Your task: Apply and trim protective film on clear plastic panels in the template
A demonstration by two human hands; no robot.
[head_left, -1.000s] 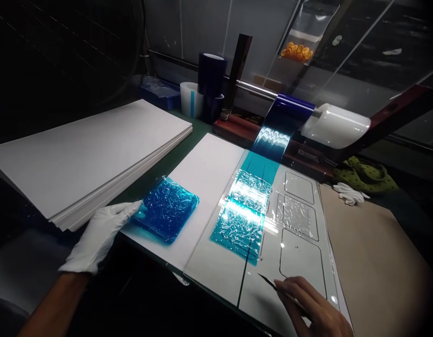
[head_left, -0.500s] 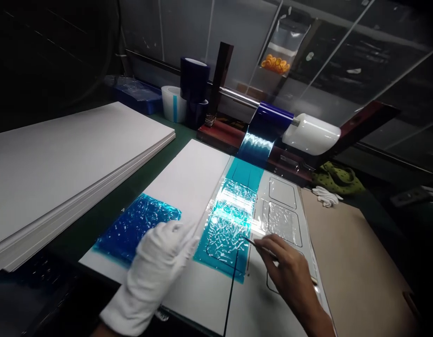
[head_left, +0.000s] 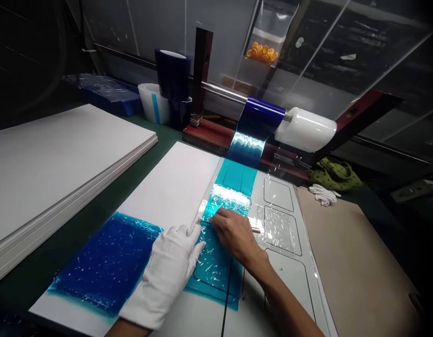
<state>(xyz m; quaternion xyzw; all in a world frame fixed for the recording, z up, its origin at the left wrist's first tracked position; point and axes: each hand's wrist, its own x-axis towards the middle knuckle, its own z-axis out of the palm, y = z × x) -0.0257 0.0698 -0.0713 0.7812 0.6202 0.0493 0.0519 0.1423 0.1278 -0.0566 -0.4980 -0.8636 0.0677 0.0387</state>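
My left hand point(head_left: 174, 262), in a white glove, lies with its fingers stretched out, their tips at the left edge of the blue film strip point(head_left: 216, 276). My bare right hand point(head_left: 234, 229) is closed round a slim craft knife point(head_left: 206, 222), its thin tip pointing left near my left fingertips. The light end of its handle sticks out to the right of the hand. The wrinkled, shiny strip runs from the blue film roll point(head_left: 263, 110) over a sheet with dark outlined frames point(head_left: 277, 194). Left of my gloved hand, a darker blue film piece point(head_left: 104, 262) lies on white sheet point(head_left: 174, 173).
A thick stack of white sheets point(head_left: 69, 154) stands at the left. Behind are more rolls point(head_left: 172, 75) and a white roll point(head_left: 306, 128) on the rod. Brown board point(head_left: 357, 252), a white glove point(head_left: 323, 194) and a green spotted cloth point(head_left: 334, 173) lie right.
My right hand has moved left across the film strip with the craft knife, from its right edge to near its left edge. My left hand's fingers now lie stretched out. The view has shifted slightly.
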